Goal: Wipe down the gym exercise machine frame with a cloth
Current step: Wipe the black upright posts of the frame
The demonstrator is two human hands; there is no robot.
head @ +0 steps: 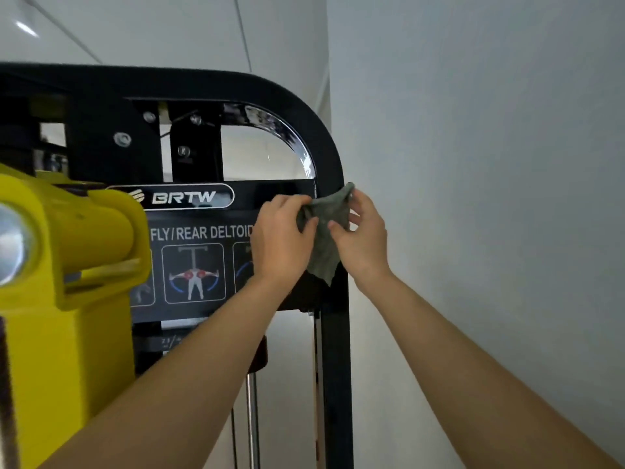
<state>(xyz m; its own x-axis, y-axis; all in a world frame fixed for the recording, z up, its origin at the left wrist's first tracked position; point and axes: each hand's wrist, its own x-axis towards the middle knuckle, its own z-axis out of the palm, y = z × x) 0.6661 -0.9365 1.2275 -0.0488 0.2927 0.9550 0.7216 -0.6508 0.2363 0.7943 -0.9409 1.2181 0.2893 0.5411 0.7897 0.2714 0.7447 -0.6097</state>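
The person is holding a small, crumpled grey-green cloth [325, 231] against the right-hand upright of the black, rounded-corner steel frame [335, 367] of the gym machine, just below its curved top corner. Both hands are pinching it: the left hand [280, 240] is gripping the cloth's left edge between thumb and curled fingers, and the right hand [364, 238] is gripping its upper right edge, so the fabric is hanging bunched between them with a loose tail drooping over the upright. It appears they are regathering or refolding the cloth rather than pressing it flat.

From here, the main risk is that the bunched fabric is touching the frame only in patches, so a stroke could be leaving streaks or skipping the outer face that is sitting close to the pale grey wall [473, 198]. The loose tail could also be catching near the chrome guide rods [252, 418] below. The left forearm is passing just beside the bright yellow padded machine arm [67, 265] and over the black exercise-diagram placard [192, 265], so a wide sweep could be knocking an elbow there.
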